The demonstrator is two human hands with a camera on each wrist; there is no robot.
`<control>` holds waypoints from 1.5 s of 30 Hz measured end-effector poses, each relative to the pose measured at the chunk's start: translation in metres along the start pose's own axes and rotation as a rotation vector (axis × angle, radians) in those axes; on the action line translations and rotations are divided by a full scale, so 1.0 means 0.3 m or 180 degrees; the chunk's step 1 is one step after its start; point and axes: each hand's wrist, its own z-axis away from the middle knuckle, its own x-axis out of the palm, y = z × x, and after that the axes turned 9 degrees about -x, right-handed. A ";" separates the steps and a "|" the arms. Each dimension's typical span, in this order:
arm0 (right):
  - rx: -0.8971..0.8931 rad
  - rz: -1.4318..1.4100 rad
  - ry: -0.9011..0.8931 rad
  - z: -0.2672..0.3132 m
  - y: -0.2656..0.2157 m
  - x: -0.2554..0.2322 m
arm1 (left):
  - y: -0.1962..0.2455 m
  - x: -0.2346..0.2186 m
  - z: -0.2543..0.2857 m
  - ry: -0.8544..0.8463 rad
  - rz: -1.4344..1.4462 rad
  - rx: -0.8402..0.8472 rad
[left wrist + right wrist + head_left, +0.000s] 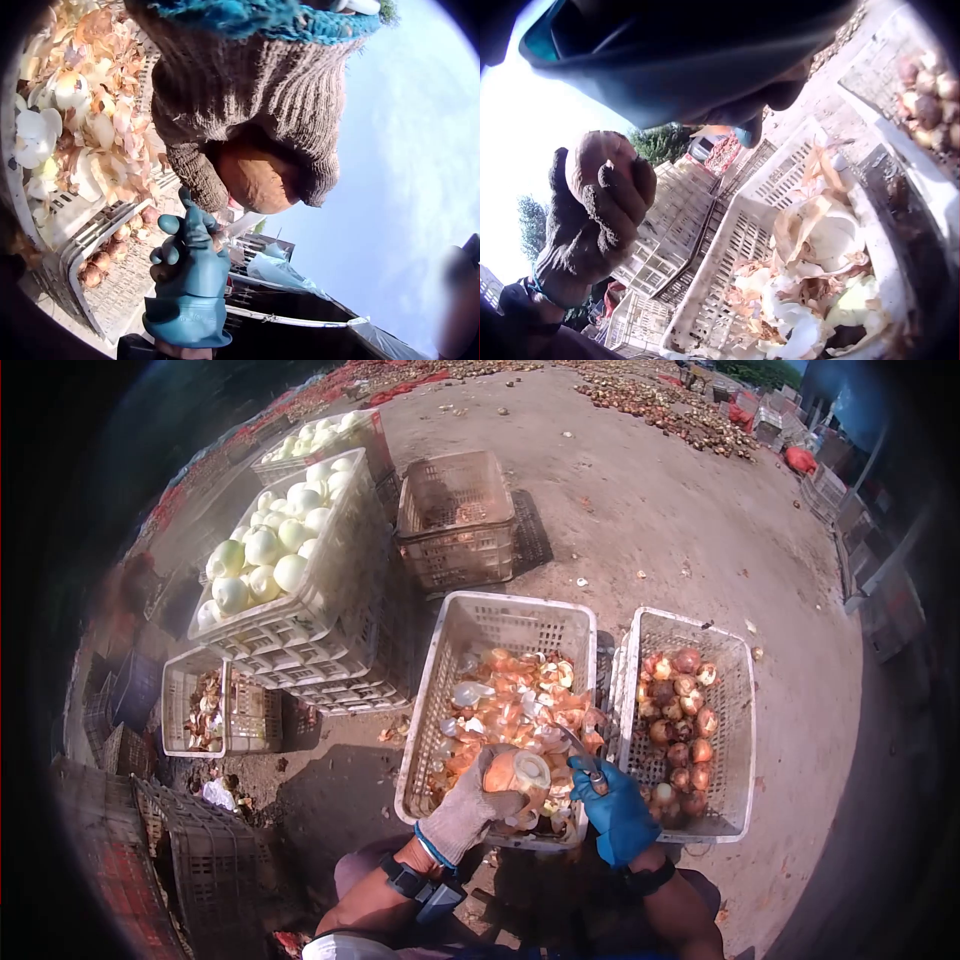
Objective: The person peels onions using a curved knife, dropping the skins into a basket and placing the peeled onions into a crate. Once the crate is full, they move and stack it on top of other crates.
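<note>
A knit-gloved left hand [462, 812] grips an onion [518, 772] with brown skin and a pale cut top, held above a crate [420, 760] of peels. The left wrist view has the onion [259, 180] within the glove's fingers. Just right of it, the blue-gloved right hand [615, 810] curls round the handle of a small knife [597, 776], the blade pointing up and left. In the right wrist view the blue glove [682, 75] fills the top and hides the knife; the left hand [592, 232] and onion [592, 154] appear at left.
Right of the peel crate stands a crate [744, 760] of unpeeled onions. Stacked crates at left hold peeled white onions [263, 547]. Behind is a brown crate [460, 555]; at far left, a smaller crate [180, 745] holds scraps. Loose onions [680, 420] cover the ground farther back.
</note>
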 end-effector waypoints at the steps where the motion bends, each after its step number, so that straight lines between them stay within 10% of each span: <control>1: 0.0195 -0.0658 -0.0091 0.007 -0.093 0.002 | -0.006 -0.007 -0.009 0.0061 -0.0083 0.0008; 10: 0.0347 -0.0854 0.0105 0.015 -0.175 -0.029 | -0.023 0.003 -0.030 -0.0253 0.0382 0.0226; 13: 0.0389 -0.0944 0.0341 0.012 -0.142 -0.056 | -0.022 0.016 -0.055 0.0090 0.0448 -0.0140; 20: 0.0545 -0.0775 0.0514 0.038 -0.201 -0.118 | -0.004 -0.098 -0.109 0.1946 -0.0377 0.1658; 32: 0.1261 -0.0477 0.0175 -0.031 -0.072 -0.064 | -0.182 -0.090 -0.218 0.1175 0.1803 -0.0598; 39: 0.2694 -0.0828 -0.0766 -0.169 -0.053 -0.032 | -0.335 -0.131 -0.334 0.1066 0.2057 -0.1333; 42: 0.2128 0.0364 -0.0497 -0.156 -0.046 0.006 | -0.297 -0.110 -0.345 0.1192 0.1923 -0.1714; 45: 0.2388 -0.0373 -0.0459 -0.116 0.050 0.019 | -0.326 -0.112 -0.338 0.1110 0.1952 -0.1903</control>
